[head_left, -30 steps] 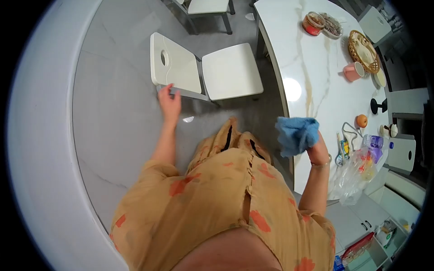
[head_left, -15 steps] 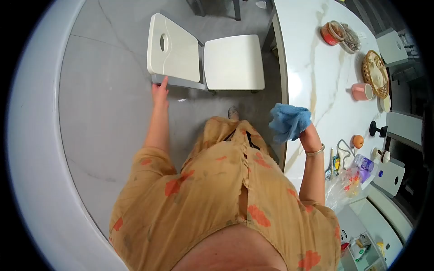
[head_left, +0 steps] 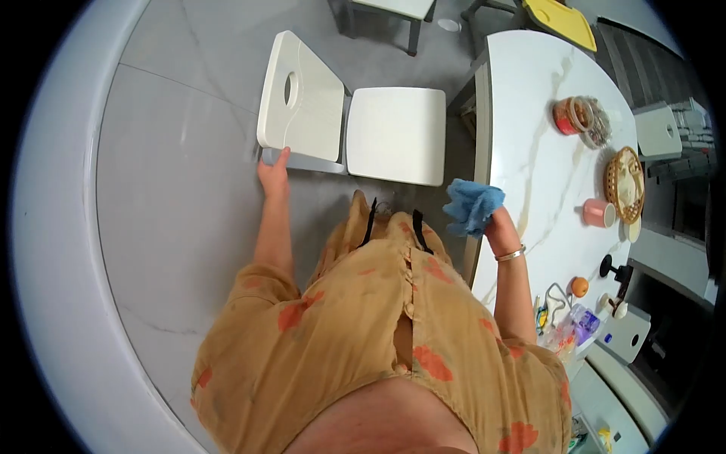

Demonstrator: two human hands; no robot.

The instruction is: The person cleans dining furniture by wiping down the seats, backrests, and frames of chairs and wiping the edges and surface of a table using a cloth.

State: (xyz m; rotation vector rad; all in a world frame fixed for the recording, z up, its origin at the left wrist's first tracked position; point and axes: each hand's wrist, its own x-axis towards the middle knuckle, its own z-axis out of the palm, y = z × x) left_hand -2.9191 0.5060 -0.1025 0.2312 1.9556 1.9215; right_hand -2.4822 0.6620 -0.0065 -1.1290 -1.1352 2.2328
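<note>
A white chair [head_left: 396, 136] with a grey frame stands ahead of me, its backrest [head_left: 302, 106] on the left with an oval hole. My left hand [head_left: 274, 175] is closed on the near edge of that backrest, thumb on top and the other fingers mostly hidden underneath. In my right hand [head_left: 501, 231] is a bunched blue cloth [head_left: 473, 206], held at the near edge of the white marbled table [head_left: 522, 174]. The cloth covers part of my fingers.
On the table are a red-labelled jar [head_left: 566, 116], a wicker basket [head_left: 611, 181], a pink mug [head_left: 598, 213], an orange fruit [head_left: 579, 287] and a purple-labelled bottle [head_left: 584, 324]. A yellow chair [head_left: 561, 21] and a white stool [head_left: 397, 6] stand at the far side.
The view has tilted up, so the chair and table sit lower and the yellow chair shows. My left hand keeps its grip on the backrest; the cloth stays in my right hand.
</note>
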